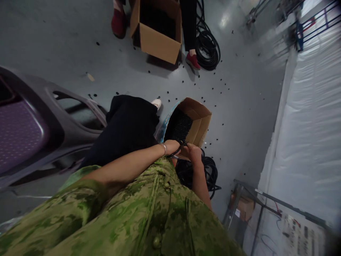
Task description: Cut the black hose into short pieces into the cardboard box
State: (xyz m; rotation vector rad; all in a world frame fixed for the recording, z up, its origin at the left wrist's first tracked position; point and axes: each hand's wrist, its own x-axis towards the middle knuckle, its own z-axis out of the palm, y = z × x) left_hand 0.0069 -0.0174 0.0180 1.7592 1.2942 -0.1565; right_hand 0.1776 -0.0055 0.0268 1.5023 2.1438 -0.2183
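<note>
My left hand (172,146), with a bracelet at its wrist, is closed round a thin black cable (178,150) over the near edge of an open cardboard box (201,127). Close by on the right, my right hand (194,153) has its fingers pinched together at the dark end of the cable; their exact grip is too small to make out. Small black pieces (179,125) are heaped inside the box below both hands. A coil of black cable (211,174) lies on the floor by my right forearm.
Another person's red shoe (193,60) stands beside a second cardboard box (160,44) holding dark pieces, with a black cable coil (207,49) near it. Small black bits dot the grey floor (239,117). A purple chair (21,135) is at left, a metal frame (266,204) at lower right.
</note>
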